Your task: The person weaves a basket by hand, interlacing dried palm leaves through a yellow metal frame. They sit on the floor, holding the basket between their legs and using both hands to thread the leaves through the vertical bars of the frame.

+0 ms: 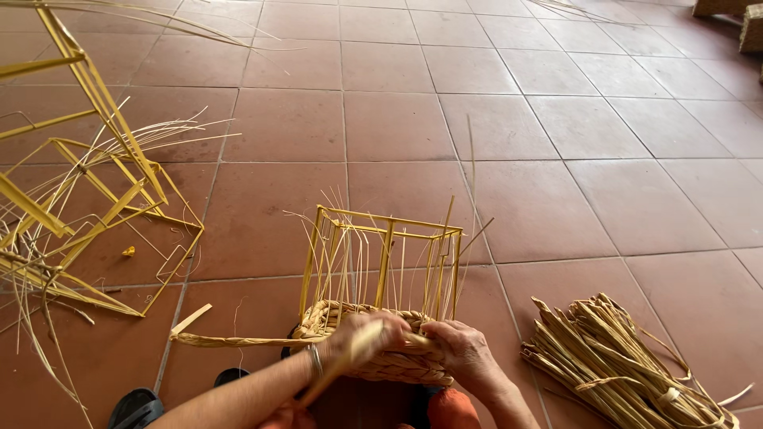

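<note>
Yellow wire frame [387, 238]; tan braided weave [397, 364]; straw-coloured reed bundle [620, 365]; reddish-brown floor tiles [556, 103].

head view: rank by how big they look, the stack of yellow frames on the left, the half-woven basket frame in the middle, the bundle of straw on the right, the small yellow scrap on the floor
1. stack of yellow frames, partly cut off by the picture's edge
2. half-woven basket frame and bundle of straw: they look about alike, and the bundle runs out of frame, so unranked
3. small yellow scrap

Yellow metal basket frame [387, 238], rough woven straw band [389, 361], matt terracotta floor tiles [517, 119].
</note>
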